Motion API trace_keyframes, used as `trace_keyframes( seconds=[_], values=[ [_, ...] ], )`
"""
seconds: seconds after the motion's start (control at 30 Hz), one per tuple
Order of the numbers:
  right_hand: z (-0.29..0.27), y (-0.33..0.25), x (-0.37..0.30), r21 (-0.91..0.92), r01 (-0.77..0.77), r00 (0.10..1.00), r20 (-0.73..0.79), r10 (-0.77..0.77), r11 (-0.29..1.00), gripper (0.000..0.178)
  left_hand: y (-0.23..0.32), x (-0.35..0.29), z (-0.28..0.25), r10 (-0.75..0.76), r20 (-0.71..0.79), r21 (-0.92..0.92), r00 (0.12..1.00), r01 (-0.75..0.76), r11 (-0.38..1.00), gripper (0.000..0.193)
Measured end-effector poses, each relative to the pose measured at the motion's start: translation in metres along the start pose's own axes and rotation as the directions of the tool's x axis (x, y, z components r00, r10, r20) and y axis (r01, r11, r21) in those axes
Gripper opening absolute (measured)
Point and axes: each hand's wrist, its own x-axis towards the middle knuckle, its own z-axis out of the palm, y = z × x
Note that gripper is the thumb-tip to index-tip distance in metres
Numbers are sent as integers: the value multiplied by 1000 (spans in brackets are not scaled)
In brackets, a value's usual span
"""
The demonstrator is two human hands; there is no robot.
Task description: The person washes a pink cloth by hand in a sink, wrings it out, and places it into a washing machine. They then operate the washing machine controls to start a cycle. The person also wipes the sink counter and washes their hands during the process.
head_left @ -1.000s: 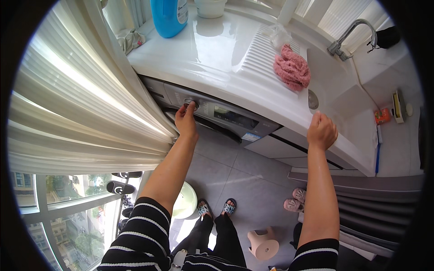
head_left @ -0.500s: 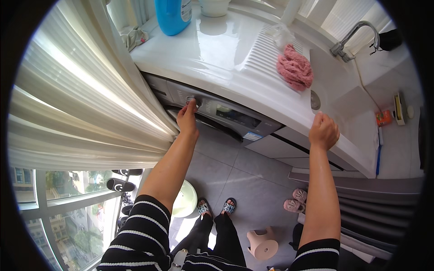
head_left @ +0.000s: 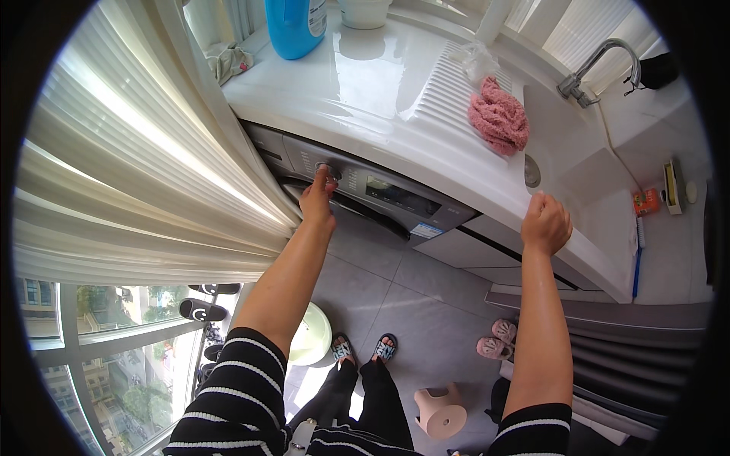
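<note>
My left hand (head_left: 316, 204) reaches to the front of a grey washing machine (head_left: 449, 213) set under the white counter. Its fingers are closed on the round control knob (head_left: 333, 172), covering much of it. To the right of the knob sits a dark display panel (head_left: 401, 197). My right hand (head_left: 546, 225) is curled into a fist at the front edge of the white sink (head_left: 601, 254), with nothing seen in it. A crumpled pink cloth (head_left: 498, 118) lies on the ribbed drainboard (head_left: 439, 95), beyond that hand.
A blue bottle (head_left: 295, 30) and a white tub (head_left: 363, 13) stand at the back of the counter. A tap (head_left: 601, 68) rises over the sink. Cream curtains (head_left: 144, 175) hang at left. On the floor are a pale green basin (head_left: 312, 338), a pink stool (head_left: 441, 414) and pink slippers (head_left: 496, 347).
The fingers of my left hand have shifted slightly at the knob, the hand turning a little. My right fist stays at the sink's edge. The view has moved very slightly.
</note>
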Motion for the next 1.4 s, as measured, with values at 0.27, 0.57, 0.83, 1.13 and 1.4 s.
trace_keyframes(
  seconds=[0.27, 0.57, 0.83, 1.13, 1.4],
  values=[
    [3, 2, 0, 1, 12, 1000, -27, -12, 1000, 31, 7, -9, 2, -42, 58, -16, 997, 43, 999, 47],
    [-2, -2, -1, 27, 6, 1000, 3, -6, 1000, 31, 7, -8, -5, -57, 90, 36, 994, 54, 998, 57],
    [-2, -2, 0, 19, -35, 998, 50, 34, 999, 34, 15, -22, -7, 30, 116, 3, 993, -31, 1000, 67],
    [-2, -3, 1, 12, -75, 992, 101, 73, 997, 39, 1, -3, -7, 133, 115, -76, 984, -125, 989, 50],
    [0, 1, 2, 9, -64, 992, 111, 62, 998, 40, 7, -8, -6, 97, 112, -78, 989, -88, 993, 42]
  ],
)
